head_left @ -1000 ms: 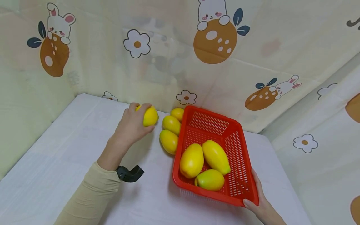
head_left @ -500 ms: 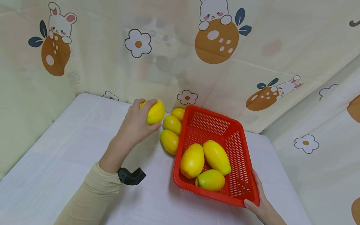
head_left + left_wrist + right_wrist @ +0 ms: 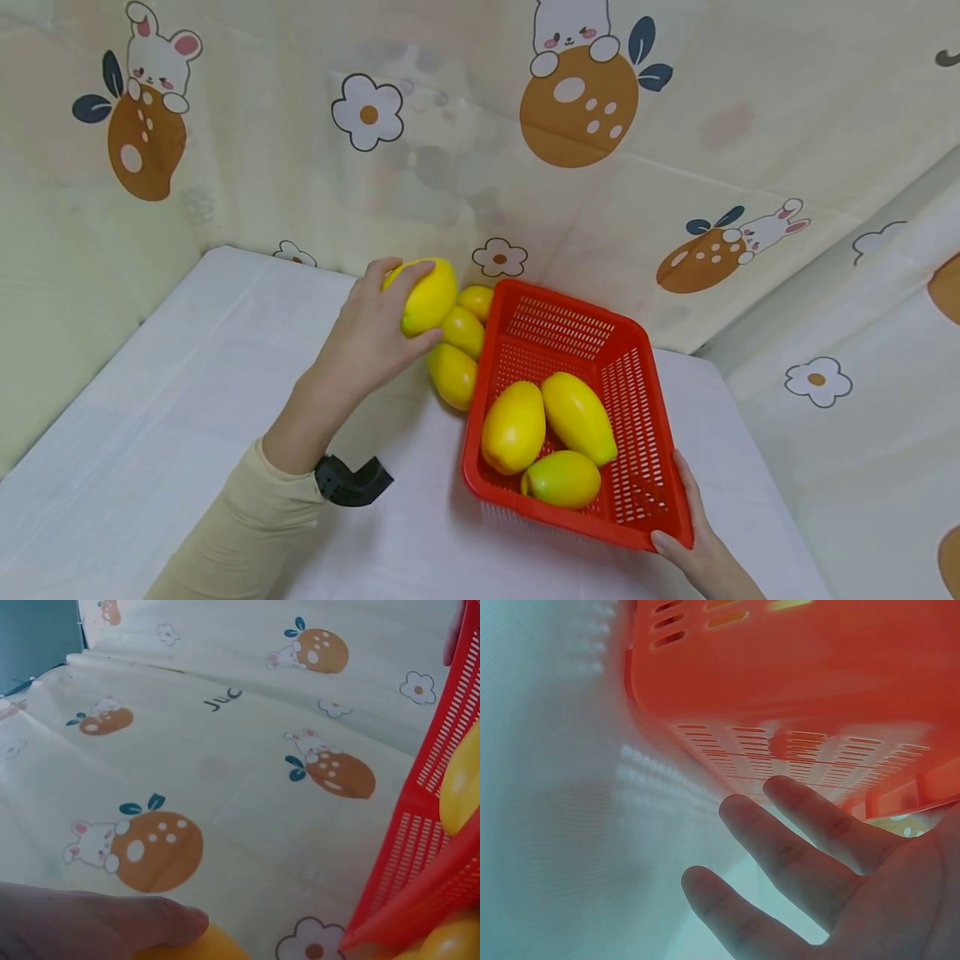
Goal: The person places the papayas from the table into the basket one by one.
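My left hand (image 3: 375, 333) grips a yellow mango (image 3: 432, 298) above the back of the table, left of the red basket (image 3: 663, 433). In the left wrist view only part of that mango (image 3: 201, 946) shows past a finger. My right hand (image 3: 703, 542) holds the basket's near right corner, its thumb on the rim. Seen from the right wrist, several fingers (image 3: 780, 840) spread beside the basket's slotted outer wall. Inside the basket lie a large mango (image 3: 513, 429), another large one (image 3: 577, 417) and a smaller, greenish mango (image 3: 562, 481).
Three more yellow mangoes, the nearest mango (image 3: 452, 379) among them, lie in a row along the basket's left side. A white cloth covers the table (image 3: 187, 400). Behind it hangs a patterned curtain (image 3: 450, 183) close to the back edge.
The left hand has lifted the mango and carried it to the right, so it now overlaps the row beside the basket. The right hand and basket stay in place.
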`<state>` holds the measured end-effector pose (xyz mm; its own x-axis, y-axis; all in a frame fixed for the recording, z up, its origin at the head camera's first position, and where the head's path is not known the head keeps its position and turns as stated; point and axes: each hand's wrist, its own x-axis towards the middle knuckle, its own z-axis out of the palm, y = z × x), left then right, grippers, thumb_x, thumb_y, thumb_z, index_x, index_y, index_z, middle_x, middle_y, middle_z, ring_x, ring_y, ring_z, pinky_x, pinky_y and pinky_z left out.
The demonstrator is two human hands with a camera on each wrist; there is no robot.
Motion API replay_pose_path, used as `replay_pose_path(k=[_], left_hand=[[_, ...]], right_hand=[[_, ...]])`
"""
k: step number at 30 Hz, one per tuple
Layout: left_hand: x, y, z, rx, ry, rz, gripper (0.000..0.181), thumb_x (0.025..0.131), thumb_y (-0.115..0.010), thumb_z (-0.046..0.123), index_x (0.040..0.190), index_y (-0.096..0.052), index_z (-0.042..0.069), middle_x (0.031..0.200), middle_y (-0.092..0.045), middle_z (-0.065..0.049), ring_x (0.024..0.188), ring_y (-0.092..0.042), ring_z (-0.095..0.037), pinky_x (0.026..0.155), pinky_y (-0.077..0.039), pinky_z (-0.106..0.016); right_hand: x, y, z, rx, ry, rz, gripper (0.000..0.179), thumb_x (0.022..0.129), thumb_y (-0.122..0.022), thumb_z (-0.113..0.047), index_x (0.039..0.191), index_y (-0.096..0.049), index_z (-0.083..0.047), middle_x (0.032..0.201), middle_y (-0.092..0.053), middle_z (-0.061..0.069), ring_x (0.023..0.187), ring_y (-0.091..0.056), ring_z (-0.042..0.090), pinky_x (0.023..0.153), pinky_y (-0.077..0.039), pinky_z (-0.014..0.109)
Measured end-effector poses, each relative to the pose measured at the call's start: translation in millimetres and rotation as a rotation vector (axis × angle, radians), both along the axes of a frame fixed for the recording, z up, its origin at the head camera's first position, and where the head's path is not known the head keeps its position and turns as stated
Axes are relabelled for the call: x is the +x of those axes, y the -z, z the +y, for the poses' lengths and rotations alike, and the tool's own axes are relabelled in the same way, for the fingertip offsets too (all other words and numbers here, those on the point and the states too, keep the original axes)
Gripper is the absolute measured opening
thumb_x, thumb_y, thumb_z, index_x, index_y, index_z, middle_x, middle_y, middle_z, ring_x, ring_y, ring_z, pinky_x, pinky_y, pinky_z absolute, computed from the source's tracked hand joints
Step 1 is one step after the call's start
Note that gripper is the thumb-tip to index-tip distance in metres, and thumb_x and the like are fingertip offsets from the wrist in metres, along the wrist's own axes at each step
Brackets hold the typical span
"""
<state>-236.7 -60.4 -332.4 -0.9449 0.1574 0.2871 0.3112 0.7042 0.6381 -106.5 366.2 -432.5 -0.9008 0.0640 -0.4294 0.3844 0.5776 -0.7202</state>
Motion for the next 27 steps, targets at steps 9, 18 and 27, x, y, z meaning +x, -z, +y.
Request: replay_pose_path(k=[9,18,27], left_hand=[[10.5,-9.7,4.7,0.026,0.033,0.040,0.070,0.081,-0.074,0.031,0.142,-0.041,0.023,0.144,-0.034,-0.015,0.124,-0.042,-0.036,0.096,-0.047,-0.051],[18.1,-13.7,15.0,0.008,0.053,0.070,0.071,0.080,-0.075,0.031,0.142,-0.041,0.025,0.145,-0.032,-0.015,0.124,-0.041,-0.035,0.095,-0.048,-0.049],[25.3,-12.3,30.7,-0.029,0.056,0.060,0.074,0.079,-0.076,0.032,0.142,-0.039,0.028,0.147,-0.030,-0.012,0.127,-0.040,-0.032,0.092,-0.052,-0.044]], right_hand=[[0.5,-1.9,-2,-0.005,-0.007,0.010,0.100,0.088,-0.060,-0.036,0.138,0.025,-0.055,0.155,-0.002,0.012,0.126,-0.038,0.031,0.087,-0.055,0.040],[0.0,-2.8,-2,-0.010,-0.001,0.005,0.100,0.088,-0.060,-0.037,0.138,0.025,-0.055,0.155,-0.002,0.012,0.126,-0.037,0.031,0.087,-0.055,0.040],[-0.5,-2.0,-1,-0.019,0.003,-0.002,0.100,0.088,-0.060,-0.037,0.138,0.025,-0.055,0.155,-0.003,0.011,0.126,-0.037,0.030,0.087,-0.055,0.040]])
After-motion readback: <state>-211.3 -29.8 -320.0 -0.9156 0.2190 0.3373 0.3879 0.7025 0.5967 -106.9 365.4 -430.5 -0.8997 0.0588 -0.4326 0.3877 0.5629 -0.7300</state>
